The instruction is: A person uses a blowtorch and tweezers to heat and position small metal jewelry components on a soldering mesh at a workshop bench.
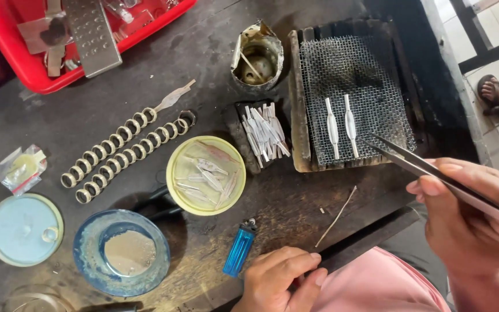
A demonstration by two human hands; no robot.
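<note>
Two flat silver strips (342, 126) lie side by side on the wire mesh (371, 75), just beyond the tips of the tweezers (434, 173). Right hand (469, 219) is clamped around the tweezers; tips near the right strip, contact not clear. Left hand (281, 280) rests curled on the bench edge, holding nothing visible, blue lighter (239, 249) just beside it. Judged early: only two strips placed; a pile of strips (264, 132) and a yellow lid (205, 175) of more wait ahead of the left hand.
</note>
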